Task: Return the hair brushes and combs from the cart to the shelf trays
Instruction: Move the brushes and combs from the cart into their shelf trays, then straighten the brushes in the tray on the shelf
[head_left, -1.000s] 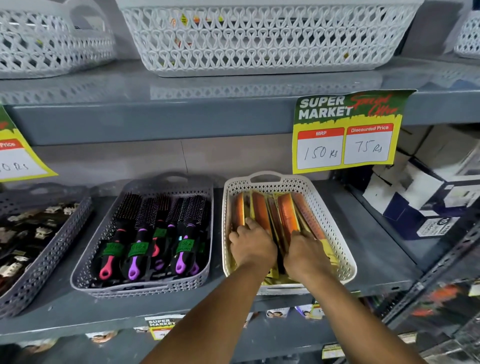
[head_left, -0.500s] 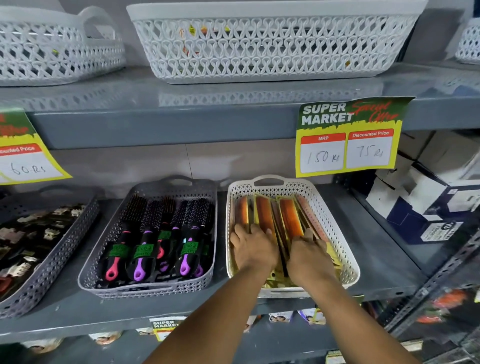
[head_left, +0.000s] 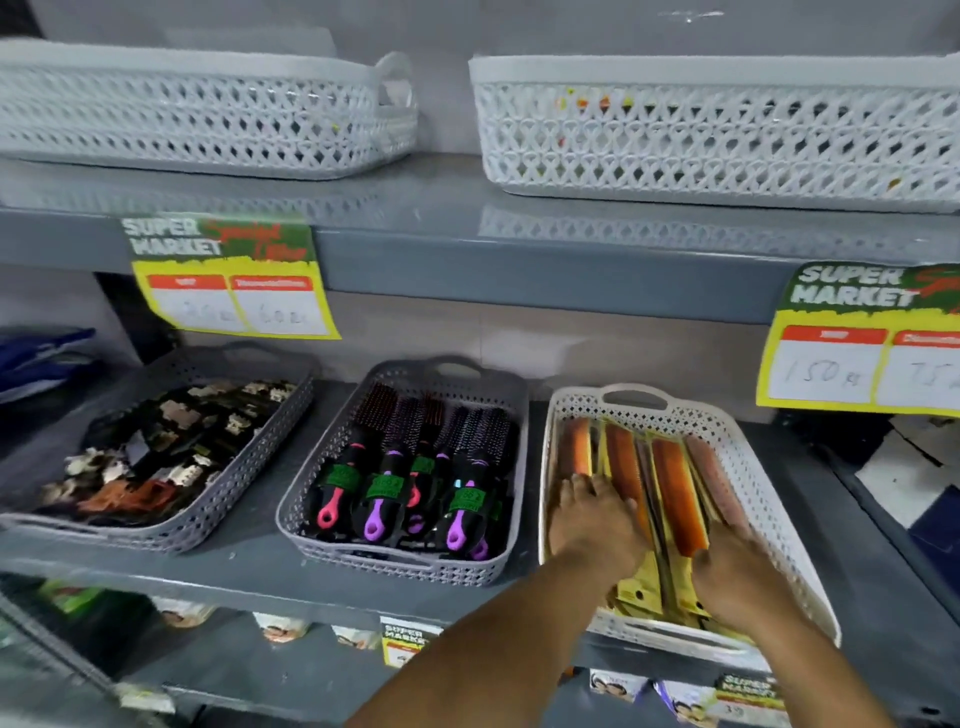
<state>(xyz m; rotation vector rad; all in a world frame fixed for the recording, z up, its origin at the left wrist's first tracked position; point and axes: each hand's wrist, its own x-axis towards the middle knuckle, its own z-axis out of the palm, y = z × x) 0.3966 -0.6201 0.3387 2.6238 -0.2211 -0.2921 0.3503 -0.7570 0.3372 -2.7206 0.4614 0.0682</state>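
Pressing down flat, both hands inside the white lattice tray (head_left: 769, 499) at the right of the grey middle shelf (head_left: 249, 571): left hand (head_left: 592, 525) and right hand (head_left: 737, 566) on the packaged orange combs (head_left: 675, 488), fingers spread apart, gripping nothing. Little room here, tray walls close on both sides, upper shelf edge (head_left: 519, 270) overhead. Just beside, left, grey tray (head_left: 395, 561) filled with black hair brushes (head_left: 415, 478), pink and purple handles toward the shelf's front. Further left, another grey tray (head_left: 171, 535) of hair clips (head_left: 156, 457). Above, two white baskets (head_left: 727, 140), contents unclear.
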